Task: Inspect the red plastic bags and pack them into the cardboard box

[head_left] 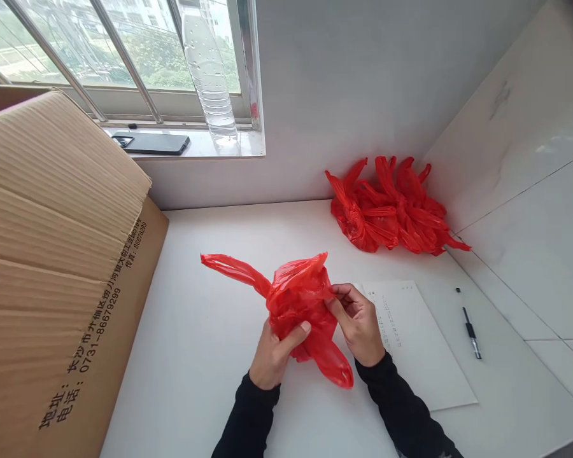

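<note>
Holding a red plastic bag (298, 296) over the middle of the table (191, 356), clasping it low with the left hand (273, 356) and pinching its right edge with the right hand (359, 323). Looking thin, glossy, half see-through here, all creases, crumpled and puffed up through the body. Poking out to the upper left in a long, narrow handle (236, 269); drooping to the lower right in a broader, smoother flap (333, 364). Matching in colour the bunched red bags (386, 213) heaped by the wall (339, 114), behind and to the right.
</note>
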A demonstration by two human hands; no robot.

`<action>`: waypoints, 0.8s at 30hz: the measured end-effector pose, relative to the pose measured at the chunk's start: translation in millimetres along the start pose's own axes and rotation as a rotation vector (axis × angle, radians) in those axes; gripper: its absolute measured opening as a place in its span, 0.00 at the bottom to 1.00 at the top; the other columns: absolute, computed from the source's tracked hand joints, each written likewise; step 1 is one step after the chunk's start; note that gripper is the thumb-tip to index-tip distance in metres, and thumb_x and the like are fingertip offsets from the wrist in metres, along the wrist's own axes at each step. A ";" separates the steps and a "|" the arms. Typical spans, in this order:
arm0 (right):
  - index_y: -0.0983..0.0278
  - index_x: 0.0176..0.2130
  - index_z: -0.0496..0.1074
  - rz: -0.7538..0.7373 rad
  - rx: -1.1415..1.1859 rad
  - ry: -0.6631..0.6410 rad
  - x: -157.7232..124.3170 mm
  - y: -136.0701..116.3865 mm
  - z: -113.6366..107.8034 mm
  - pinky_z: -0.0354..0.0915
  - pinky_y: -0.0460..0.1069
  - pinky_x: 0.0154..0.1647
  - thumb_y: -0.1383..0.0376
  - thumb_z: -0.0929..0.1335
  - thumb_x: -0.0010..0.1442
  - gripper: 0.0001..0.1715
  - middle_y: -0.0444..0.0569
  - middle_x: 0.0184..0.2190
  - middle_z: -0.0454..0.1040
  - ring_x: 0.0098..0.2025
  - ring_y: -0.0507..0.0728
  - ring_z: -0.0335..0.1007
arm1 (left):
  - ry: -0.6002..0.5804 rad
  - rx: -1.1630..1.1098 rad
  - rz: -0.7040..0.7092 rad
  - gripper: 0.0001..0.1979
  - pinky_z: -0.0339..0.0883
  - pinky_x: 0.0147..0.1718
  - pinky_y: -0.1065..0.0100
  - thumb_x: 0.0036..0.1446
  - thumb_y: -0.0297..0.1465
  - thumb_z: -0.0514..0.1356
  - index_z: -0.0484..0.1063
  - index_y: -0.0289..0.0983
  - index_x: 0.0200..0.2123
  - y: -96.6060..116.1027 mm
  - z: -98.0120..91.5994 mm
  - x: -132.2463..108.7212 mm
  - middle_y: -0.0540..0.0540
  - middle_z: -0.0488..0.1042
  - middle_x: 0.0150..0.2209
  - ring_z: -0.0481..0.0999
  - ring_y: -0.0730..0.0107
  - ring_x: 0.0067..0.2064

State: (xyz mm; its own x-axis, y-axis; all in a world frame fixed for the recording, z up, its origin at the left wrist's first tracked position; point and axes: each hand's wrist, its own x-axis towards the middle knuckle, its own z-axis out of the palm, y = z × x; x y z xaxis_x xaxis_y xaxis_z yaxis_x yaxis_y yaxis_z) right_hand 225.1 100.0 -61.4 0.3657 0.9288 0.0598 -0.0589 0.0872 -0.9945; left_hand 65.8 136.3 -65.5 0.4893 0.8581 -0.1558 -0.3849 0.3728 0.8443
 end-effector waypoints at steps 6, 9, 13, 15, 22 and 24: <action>0.57 0.53 0.68 0.028 0.027 -0.126 3.2 -3.3 -2.7 0.68 0.53 0.48 0.54 0.69 0.64 0.20 0.47 0.42 0.73 0.43 0.57 0.70 | 0.115 -0.142 -0.036 0.13 0.67 0.32 0.65 0.50 0.28 0.67 0.75 0.38 0.41 5.4 -2.9 1.8 0.48 0.76 0.32 0.73 0.66 0.31; 0.57 0.52 0.69 0.081 0.004 -0.260 4.0 -4.6 -2.5 0.69 0.54 0.47 0.55 0.72 0.62 0.20 0.47 0.41 0.73 0.43 0.58 0.71 | 0.151 -0.255 -0.049 0.15 0.66 0.30 0.66 0.50 0.25 0.65 0.75 0.38 0.43 14.6 -2.5 -1.2 0.48 0.77 0.33 0.71 0.69 0.28; 0.60 0.44 0.73 0.085 0.033 -0.294 3.3 -3.3 -1.6 0.69 0.53 0.43 0.57 0.70 0.64 0.11 0.47 0.38 0.75 0.40 0.57 0.72 | 0.108 -0.329 -0.035 0.16 0.68 0.36 0.62 0.47 0.24 0.64 0.75 0.37 0.42 17.7 -1.0 -3.0 0.45 0.77 0.37 0.75 0.61 0.36; 0.61 0.42 0.73 0.066 0.050 -0.246 3.0 -2.6 -1.8 0.69 0.51 0.41 0.58 0.70 0.65 0.09 0.47 0.37 0.75 0.38 0.56 0.72 | 0.091 -0.283 -0.034 0.14 0.68 0.36 0.63 0.46 0.24 0.65 0.75 0.37 0.40 14.1 -0.2 -2.8 0.46 0.76 0.35 0.74 0.62 0.36; 0.58 0.50 0.69 0.036 -0.007 -0.189 4.1 -4.4 -2.0 0.68 0.52 0.45 0.58 0.71 0.63 0.16 0.47 0.44 0.74 0.45 0.58 0.70 | 0.039 -0.120 -0.041 0.08 0.66 0.30 0.68 0.47 0.25 0.67 0.75 0.37 0.34 0.5 -6.1 2.0 0.50 0.72 0.27 0.69 0.69 0.30; 0.58 0.51 0.68 0.047 -0.037 -0.212 4.8 -4.0 -1.7 0.67 0.53 0.47 0.59 0.72 0.62 0.19 0.48 0.46 0.73 0.46 0.58 0.70 | 0.024 -0.118 -0.041 0.09 0.66 0.31 0.68 0.47 0.24 0.67 0.75 0.37 0.35 0.0 -8.7 2.6 0.50 0.73 0.28 0.70 0.69 0.31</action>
State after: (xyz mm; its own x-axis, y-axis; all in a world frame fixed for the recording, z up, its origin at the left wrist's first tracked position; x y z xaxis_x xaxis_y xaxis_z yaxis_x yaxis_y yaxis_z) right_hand 228.7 103.5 -57.3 0.1597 0.9868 0.0261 -0.0359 0.0322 -0.9988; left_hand 60.3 141.6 -70.3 0.4880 0.8491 -0.2021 -0.4555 0.4453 0.7709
